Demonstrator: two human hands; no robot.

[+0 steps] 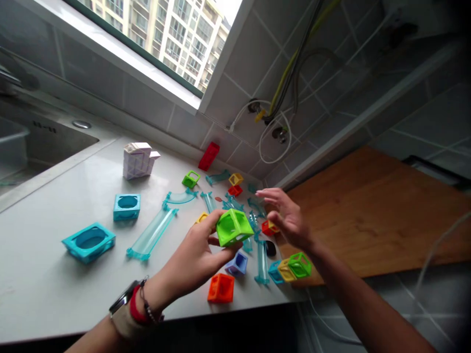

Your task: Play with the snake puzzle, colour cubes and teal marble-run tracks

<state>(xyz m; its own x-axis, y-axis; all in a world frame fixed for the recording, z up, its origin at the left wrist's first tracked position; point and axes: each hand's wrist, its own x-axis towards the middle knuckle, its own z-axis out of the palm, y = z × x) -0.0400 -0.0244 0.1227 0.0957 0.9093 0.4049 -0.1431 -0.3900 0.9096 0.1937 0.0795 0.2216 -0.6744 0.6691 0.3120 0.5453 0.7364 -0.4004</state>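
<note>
My left hand (200, 255) grips a bright green hollow cube (234, 227) between thumb and fingers, lifted above the counter. To its right, my right hand (289, 218) hovers with fingers apart and nothing in it, near a red and yellow pair of cubes (269, 227). Below the held cube sit a lavender cube (237, 264) and an orange cube (221, 288). A joined blue, yellow and green row of cubes (287, 269) lies at the counter's right edge. Clear teal track pieces (152, 233) are scattered around, some partly hidden behind my hands.
Two larger teal blocks (127, 207) lie at the left of the white counter (47, 289). A patterned carton (137, 161) and a red block (209, 156) stand toward the back. A sink (55, 142) is far left; a wooden board (379, 215) is at right, below hanging cables (290, 78).
</note>
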